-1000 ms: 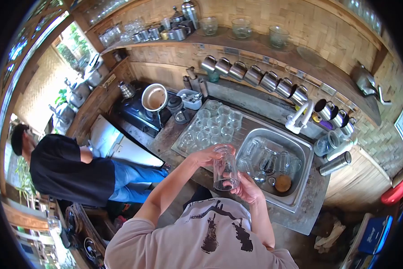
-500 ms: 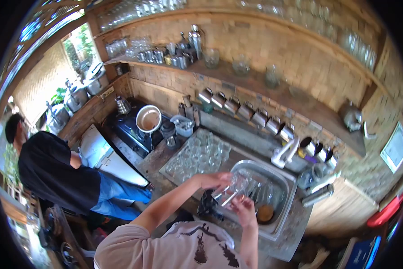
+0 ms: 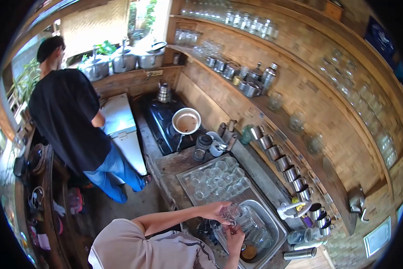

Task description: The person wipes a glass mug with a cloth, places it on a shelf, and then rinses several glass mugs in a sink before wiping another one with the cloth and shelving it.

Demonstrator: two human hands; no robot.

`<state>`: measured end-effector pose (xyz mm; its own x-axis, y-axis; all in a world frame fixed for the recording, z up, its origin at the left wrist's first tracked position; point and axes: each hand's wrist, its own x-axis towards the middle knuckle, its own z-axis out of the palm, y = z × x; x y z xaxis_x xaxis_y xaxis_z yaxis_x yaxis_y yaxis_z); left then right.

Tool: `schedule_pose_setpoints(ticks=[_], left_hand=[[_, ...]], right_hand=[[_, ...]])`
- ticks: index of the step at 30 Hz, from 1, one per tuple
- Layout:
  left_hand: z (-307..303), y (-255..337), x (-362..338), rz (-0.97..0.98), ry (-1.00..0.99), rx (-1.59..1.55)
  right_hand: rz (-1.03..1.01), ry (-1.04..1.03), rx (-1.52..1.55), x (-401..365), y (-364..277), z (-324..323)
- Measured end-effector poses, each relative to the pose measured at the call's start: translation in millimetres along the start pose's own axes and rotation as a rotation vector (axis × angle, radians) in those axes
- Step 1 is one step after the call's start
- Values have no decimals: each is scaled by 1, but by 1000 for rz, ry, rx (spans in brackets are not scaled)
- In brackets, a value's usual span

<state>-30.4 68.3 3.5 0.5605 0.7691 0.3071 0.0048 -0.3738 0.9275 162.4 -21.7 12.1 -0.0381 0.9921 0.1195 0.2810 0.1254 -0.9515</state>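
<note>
My left hand [image 3: 217,212] is closed round the upper part of a clear drinking glass [image 3: 232,212], held over the near left edge of the metal sink [image 3: 281,234]. Just below, my right hand [image 3: 234,237] has its fingers closed at the lower end of the same glass. Several wet glasses [image 3: 259,237] lie in the basin under my hands. A round brown thing [image 3: 249,252] sits at the basin's near end. Beside the sink, the drainboard [image 3: 187,183] carries many clear glasses [image 3: 221,178].
A white tap [image 3: 293,209] rises behind the sink, below a row of hanging metal mugs [image 3: 283,163]. A pot [image 3: 186,121] stands on the black stove [image 3: 159,130]. Another person [image 3: 69,116] stands at a white chest [image 3: 120,116] on the left.
The view has swung left, so the whole scene sits shifted and turned. The glass has tilted between my hands, which remain over the sink. The other person still stands at the chest.
</note>
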Motion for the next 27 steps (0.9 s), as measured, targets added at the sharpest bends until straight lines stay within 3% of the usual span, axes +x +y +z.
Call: schedule_pose_setpoints(ticks=[2,3,7,11,14,16,19,22,26,27], left_hand=[[-9,11,-5,-42,29,-71],[-16,23,-7,-55,62,38],[-37,30,3,43,159,-15],[-84,72,20,57,109,55],[-116,72,29,97,201,111],[-140,77,30,48,199,45],[-177,91,31,75,201,49],[-218,88,44,226,282,-39],[-293,91,85,418,482,230],[-307,100,97,405,494,126]], right_hand=[[1,-1,-30,8,-5,6],[-29,5,-37,15,6,7],[-114,-38,-305,38,-61,13],[-218,3,-218,72,-86,27],[-305,-31,-63,107,-73,33],[-243,-57,17,126,-95,42],[-225,-29,49,158,-150,51],[-342,93,24,200,-218,56],[-517,113,-59,292,-272,20],[-534,164,-115,313,-302,17]])
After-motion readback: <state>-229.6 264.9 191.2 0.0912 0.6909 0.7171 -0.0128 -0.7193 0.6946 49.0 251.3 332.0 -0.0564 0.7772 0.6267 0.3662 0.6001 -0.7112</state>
